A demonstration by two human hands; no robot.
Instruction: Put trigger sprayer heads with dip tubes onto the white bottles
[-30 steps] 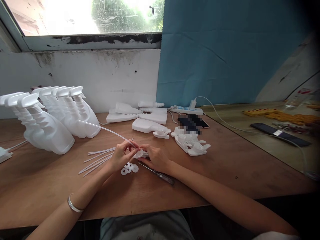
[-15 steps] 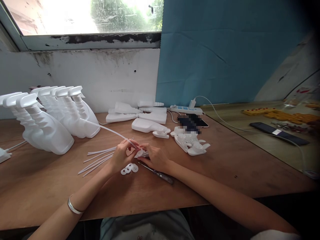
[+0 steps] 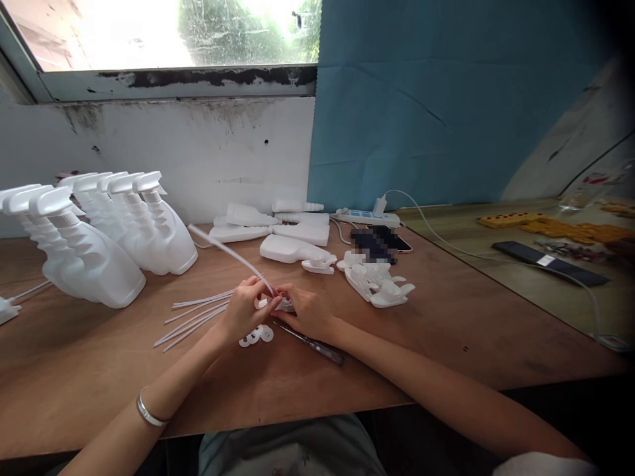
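Observation:
My left hand (image 3: 244, 312) pinches the near end of a thin white plastic tube (image 3: 225, 254) that slants up and away to the left. My right hand (image 3: 306, 312) is closed on a small white spray-head part (image 3: 284, 305), and the two hands meet over the brown table (image 3: 89, 357). A few white washer rings (image 3: 255, 336) lie just below my left hand. A loose bundle of white tubes (image 3: 191, 315) lies to its left. A dark-handled screwdriver (image 3: 313, 345) rests under my right wrist.
Several upright white spray bottles (image 3: 99, 238) stand at the left. Empty white bottles (image 3: 278, 231) lie flat at the back, with a pile of trigger heads (image 3: 380, 285), a phone (image 3: 381, 241) and a power strip (image 3: 367, 217) nearby. Yellow parts (image 3: 560, 228) and a dark remote (image 3: 550, 263) lie right.
The tube's far end has swung up and toward me, standing steeper than before. My hands stay together at the same spot, the left fingers shifted slightly along the tube.

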